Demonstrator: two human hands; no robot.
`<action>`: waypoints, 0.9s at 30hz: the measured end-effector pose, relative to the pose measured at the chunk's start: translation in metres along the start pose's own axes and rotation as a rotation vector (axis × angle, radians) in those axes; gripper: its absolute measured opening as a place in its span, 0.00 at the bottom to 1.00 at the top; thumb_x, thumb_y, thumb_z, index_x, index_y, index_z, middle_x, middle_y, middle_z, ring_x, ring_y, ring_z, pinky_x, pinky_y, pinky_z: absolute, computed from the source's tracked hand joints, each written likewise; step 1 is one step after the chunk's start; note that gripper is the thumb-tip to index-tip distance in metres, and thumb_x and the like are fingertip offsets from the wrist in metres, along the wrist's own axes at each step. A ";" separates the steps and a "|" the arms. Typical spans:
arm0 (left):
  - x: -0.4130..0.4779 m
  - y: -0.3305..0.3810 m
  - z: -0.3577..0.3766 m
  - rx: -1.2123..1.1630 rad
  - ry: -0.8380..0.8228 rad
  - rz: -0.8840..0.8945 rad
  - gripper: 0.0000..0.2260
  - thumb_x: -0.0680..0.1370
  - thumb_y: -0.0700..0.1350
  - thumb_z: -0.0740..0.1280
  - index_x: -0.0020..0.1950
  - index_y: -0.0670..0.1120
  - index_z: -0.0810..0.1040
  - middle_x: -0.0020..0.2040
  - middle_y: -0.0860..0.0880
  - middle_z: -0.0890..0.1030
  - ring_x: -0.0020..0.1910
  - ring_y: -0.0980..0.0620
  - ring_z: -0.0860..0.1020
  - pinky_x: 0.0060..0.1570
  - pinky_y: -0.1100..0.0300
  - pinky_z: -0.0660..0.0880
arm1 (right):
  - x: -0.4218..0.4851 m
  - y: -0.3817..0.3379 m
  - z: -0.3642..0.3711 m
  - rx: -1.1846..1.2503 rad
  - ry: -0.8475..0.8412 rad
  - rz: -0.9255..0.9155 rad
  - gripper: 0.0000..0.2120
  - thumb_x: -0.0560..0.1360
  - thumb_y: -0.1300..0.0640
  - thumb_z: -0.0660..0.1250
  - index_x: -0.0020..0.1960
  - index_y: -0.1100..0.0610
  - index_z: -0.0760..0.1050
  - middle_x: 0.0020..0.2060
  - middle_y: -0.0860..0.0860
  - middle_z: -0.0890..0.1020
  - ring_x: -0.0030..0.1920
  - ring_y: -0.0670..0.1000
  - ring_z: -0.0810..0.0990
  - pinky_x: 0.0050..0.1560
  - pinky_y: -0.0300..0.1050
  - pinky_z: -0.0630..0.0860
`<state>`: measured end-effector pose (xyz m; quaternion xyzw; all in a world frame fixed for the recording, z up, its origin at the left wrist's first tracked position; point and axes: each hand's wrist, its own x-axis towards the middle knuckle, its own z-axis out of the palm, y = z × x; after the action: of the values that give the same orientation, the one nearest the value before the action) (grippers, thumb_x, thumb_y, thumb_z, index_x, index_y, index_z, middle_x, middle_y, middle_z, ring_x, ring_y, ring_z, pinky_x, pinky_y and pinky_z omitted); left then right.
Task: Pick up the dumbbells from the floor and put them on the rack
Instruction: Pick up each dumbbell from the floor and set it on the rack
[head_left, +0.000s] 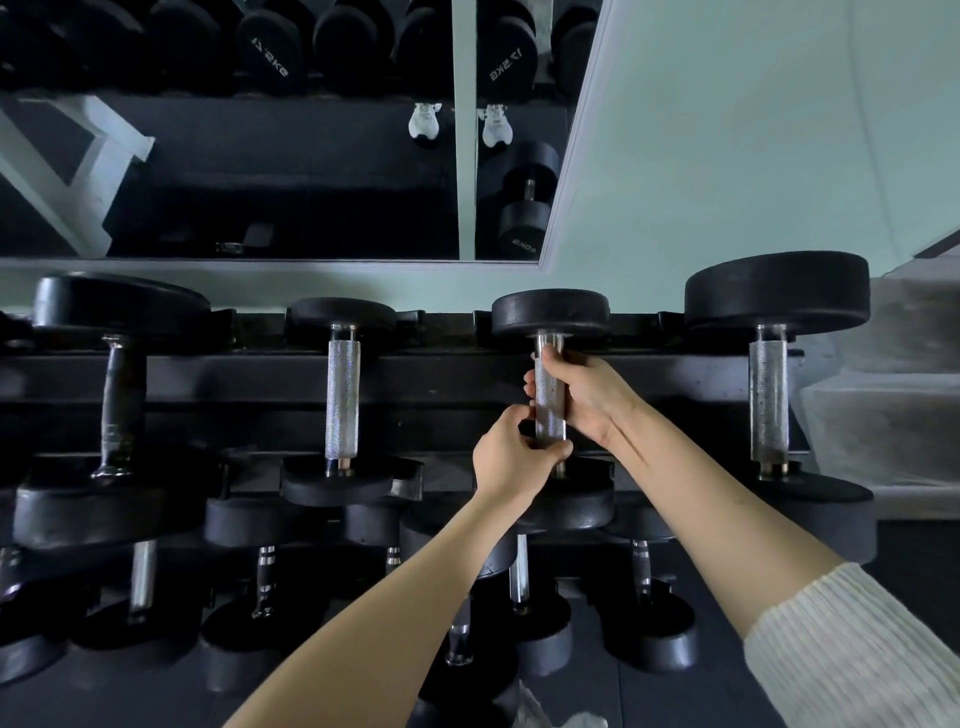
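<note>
A black dumbbell (549, 312) with a knurled steel handle lies across the top tier of the black rack (441, 374), its far head against the back rail. My right hand (582, 397) grips the upper part of the handle. My left hand (511, 457) grips the handle's lower end, just above the near head. Both forearms reach in from the bottom of the view.
Three more dumbbells lie on the top tier: a large one (122, 312) at left, a small one (342, 395) beside it, a big one (774, 296) at right. Several sit on the lower tier (265, 577). A wall mirror (260, 156) hangs behind the rack.
</note>
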<state>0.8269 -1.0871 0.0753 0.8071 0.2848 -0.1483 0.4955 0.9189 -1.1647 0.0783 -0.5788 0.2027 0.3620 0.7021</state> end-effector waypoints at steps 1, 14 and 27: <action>0.001 -0.001 -0.001 0.002 -0.006 -0.001 0.22 0.71 0.50 0.73 0.63 0.48 0.73 0.42 0.54 0.78 0.42 0.56 0.77 0.46 0.62 0.73 | 0.001 0.000 -0.001 -0.006 -0.015 0.001 0.07 0.80 0.58 0.60 0.49 0.61 0.74 0.39 0.58 0.78 0.40 0.54 0.78 0.45 0.48 0.77; 0.000 -0.002 -0.030 0.020 -0.128 -0.035 0.21 0.69 0.55 0.74 0.56 0.47 0.73 0.44 0.56 0.79 0.44 0.56 0.77 0.44 0.62 0.74 | -0.011 -0.001 -0.006 -0.279 0.004 -0.027 0.08 0.77 0.50 0.65 0.49 0.53 0.77 0.45 0.51 0.81 0.49 0.51 0.80 0.56 0.49 0.76; -0.014 -0.042 -0.144 -0.112 0.154 -0.066 0.06 0.74 0.46 0.69 0.49 0.49 0.77 0.50 0.46 0.83 0.46 0.47 0.79 0.44 0.58 0.73 | -0.086 0.005 0.001 -0.757 0.294 -0.362 0.12 0.78 0.52 0.60 0.52 0.58 0.78 0.44 0.48 0.82 0.48 0.48 0.81 0.46 0.41 0.75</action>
<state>0.7845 -0.9500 0.1192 0.7773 0.3562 -0.0857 0.5115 0.8586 -1.1870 0.1356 -0.8664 0.0490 0.1959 0.4567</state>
